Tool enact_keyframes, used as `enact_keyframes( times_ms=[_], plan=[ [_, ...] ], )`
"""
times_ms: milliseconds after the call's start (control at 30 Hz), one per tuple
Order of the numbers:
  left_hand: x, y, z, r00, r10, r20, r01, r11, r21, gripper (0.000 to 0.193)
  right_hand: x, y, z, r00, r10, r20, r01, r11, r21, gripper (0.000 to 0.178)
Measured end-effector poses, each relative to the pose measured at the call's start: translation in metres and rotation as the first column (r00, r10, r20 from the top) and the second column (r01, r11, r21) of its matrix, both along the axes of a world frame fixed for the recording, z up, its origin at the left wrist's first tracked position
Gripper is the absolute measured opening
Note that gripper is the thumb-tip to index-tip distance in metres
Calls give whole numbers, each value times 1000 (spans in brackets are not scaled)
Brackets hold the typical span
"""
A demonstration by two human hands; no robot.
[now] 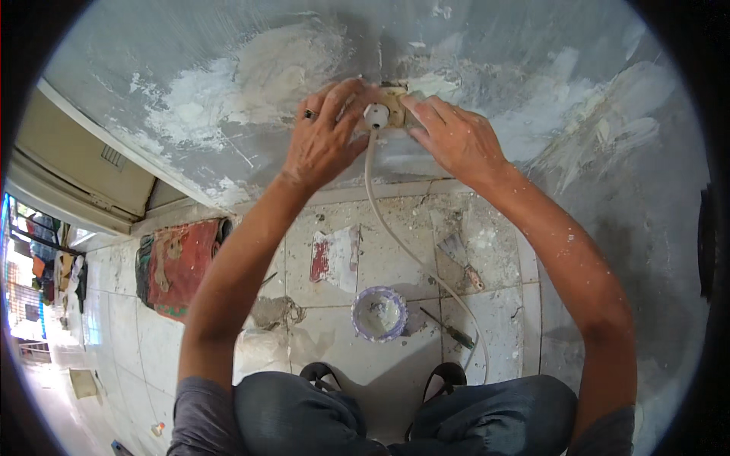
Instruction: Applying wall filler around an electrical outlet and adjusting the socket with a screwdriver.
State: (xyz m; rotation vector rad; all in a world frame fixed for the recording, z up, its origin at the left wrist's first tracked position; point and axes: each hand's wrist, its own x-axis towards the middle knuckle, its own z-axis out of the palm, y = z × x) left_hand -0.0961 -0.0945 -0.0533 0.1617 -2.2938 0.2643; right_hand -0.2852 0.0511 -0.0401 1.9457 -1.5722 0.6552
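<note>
Grey wall (228,45), patched with white filler, rough and unpainted. Tiled floor (334,365) below, dusty, plaster-spattered. On it: small bowl (378,313) of filler between the person's feet, wide scraper (334,258) to its left, putty knife (460,258) and screwdriver (450,328) to its right, red cloth (182,266) further left. Doorway at far left, open floor that way.

Left hand (323,140) and right hand (456,137) both loosely curled, fingertips pressed on either side of a beige wall socket (394,102). White plug (376,115) sits in it; its cable (403,243) trails down to the floor.
</note>
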Motion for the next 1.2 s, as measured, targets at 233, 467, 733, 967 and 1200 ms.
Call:
enact_keyframes(
  times_ms=[233,467,733,967,1200],
  plan=[
    [-11,-10,-11,998,-8,-68,10,999,38,70,8,-19,-10,994,-103,-31,100,991,-90,62],
    [-13,-10,-19,993,69,-97,-72,997,-24,70,11,-34,-31,987,-140,-79,121,971,-207,52],
    [-25,1,-21,981,117,-152,-118,993,0,66,11,-32,-32,980,-176,-96,152,964,-217,55],
    [-25,7,-15,977,165,-137,-162,986,32,63,20,-32,-35,981,-194,21,194,960,-203,63],
    [-22,10,-10,975,208,-79,-209,978,4,63,13,-14,-33,976,-165,141,181,978,-107,60]
  ],
)
